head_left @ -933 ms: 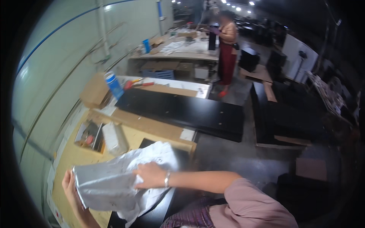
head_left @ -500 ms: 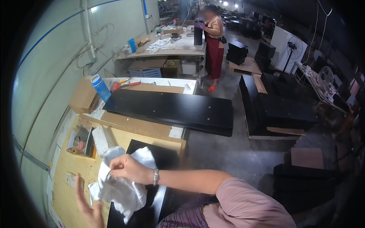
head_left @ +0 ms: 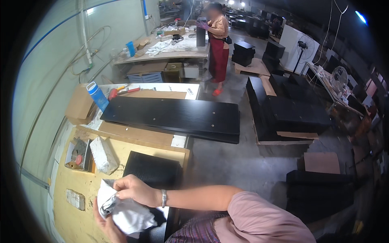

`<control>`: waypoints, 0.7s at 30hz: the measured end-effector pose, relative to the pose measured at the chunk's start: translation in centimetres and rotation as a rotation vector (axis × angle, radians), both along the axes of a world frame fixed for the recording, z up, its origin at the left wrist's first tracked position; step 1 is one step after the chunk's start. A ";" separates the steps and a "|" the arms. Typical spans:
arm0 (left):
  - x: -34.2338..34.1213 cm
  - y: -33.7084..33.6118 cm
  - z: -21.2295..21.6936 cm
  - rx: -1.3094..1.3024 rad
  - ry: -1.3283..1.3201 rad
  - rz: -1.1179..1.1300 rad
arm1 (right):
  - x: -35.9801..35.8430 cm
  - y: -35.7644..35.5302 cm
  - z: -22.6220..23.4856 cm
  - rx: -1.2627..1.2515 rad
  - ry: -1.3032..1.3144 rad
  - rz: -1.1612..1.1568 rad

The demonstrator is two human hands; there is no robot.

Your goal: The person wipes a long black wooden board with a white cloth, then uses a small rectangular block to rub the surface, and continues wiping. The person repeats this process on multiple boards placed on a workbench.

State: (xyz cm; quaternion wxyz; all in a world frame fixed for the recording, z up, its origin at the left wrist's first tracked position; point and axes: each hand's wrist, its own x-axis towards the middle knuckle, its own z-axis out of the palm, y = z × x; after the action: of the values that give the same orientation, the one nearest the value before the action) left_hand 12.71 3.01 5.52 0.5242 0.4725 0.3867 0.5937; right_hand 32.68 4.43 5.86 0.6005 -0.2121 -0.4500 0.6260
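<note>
My right hand (head_left: 135, 190) pinches the top of a crumpled white cloth (head_left: 123, 210), fingers curled tight on its folds. My left hand (head_left: 106, 222) cups it from below, fingers mostly hidden, above the worktop's (head_left: 69, 220) near edge, beside a black panel (head_left: 153, 170).

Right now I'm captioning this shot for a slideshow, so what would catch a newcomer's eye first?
Nearest the camera, both hands, right hand and left hand, bunch a crumpled white plastic bag over a small black panel on the yellowish bench. Beyond it, a long black board spans a second table, a blue bottle at its left end. Farther back, a person in a red apron stands working.
</note>
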 end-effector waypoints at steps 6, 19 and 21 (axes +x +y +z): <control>-8.5 2.2 -3.3 0.140 0.368 0.023 | 1.5 -1.2 -5.6 0.087 -0.756 -0.574; -10.0 1.9 -6.5 0.068 1.249 -0.118 | 2.3 -1.5 -7.7 0.045 -0.847 -0.585; -11.2 2.3 -7.8 0.059 0.980 0.044 | 2.0 -1.4 -7.8 0.048 -0.833 -0.578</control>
State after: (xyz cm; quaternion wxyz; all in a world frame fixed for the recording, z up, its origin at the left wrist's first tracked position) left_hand 1.48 5.29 -2.30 0.2543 0.7025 0.5809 0.3230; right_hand 34.64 2.99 -1.96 0.5234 -0.5458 -0.5886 0.2860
